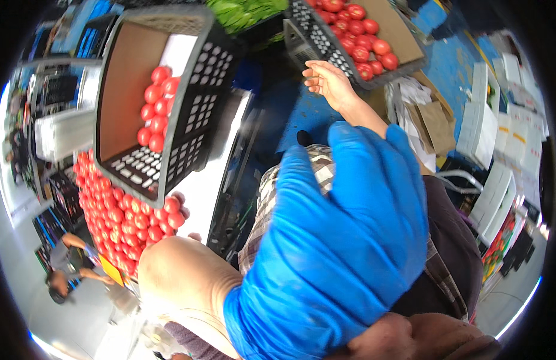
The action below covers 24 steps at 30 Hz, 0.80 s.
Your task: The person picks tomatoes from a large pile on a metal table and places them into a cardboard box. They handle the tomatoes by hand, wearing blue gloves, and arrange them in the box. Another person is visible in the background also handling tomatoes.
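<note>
My left hand, in a blue glove, is raised close to the camera with its fingers spread and nothing in it. It hides part of my body and of my right arm. My bare right hand is held out with loosely bent fingers, and I see nothing in it. It is nearest to a black perforated plastic crate of red tomatoes, with a cardboard lining. On the left, another black crate, also lined with cardboard, holds several tomatoes. A big heap of tomatoes lies next to it.
Green leafy vegetables are at the top, between the crates. A white surface lies beside the left crate. Cardboard and paper and white foam boxes stand at right. Another person is beyond the tomato heap.
</note>
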Each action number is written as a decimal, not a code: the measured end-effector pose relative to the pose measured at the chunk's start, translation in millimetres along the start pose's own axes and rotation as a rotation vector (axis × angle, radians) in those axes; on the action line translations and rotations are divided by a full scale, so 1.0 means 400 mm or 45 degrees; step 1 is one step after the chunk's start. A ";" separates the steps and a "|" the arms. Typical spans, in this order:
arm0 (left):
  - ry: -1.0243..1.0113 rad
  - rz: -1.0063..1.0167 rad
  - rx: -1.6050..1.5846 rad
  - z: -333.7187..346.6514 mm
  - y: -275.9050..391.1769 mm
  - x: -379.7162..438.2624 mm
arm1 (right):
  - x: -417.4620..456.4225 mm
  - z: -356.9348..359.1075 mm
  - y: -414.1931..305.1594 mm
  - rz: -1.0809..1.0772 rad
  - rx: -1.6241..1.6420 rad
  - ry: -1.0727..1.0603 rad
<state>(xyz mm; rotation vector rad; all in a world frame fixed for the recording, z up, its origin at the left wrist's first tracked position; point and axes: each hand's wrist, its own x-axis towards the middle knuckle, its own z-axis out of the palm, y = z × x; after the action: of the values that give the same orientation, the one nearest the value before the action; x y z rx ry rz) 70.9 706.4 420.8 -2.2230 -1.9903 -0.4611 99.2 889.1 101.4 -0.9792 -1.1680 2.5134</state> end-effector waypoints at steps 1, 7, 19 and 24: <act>0.029 0.011 -0.010 -0.002 -0.004 -0.013 | -0.002 0.038 0.004 0.002 -0.044 -0.044; 0.148 0.062 -0.076 0.002 -0.025 -0.081 | 0.031 0.207 0.030 -0.206 -0.144 -0.046; 0.274 0.008 -0.152 -0.016 -0.136 -0.213 | 0.049 0.568 -0.131 -1.101 -0.533 -0.453; 0.301 -0.345 -0.163 -0.003 -0.318 -0.299 | 0.222 0.730 -0.174 -1.063 -1.356 -0.970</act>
<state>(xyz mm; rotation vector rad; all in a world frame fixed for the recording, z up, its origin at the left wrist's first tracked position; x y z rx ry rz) -65.0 608.7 371.4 -1.8623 -2.1906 -0.8604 -162.5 797.5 246.4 0.4631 -2.5180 1.4592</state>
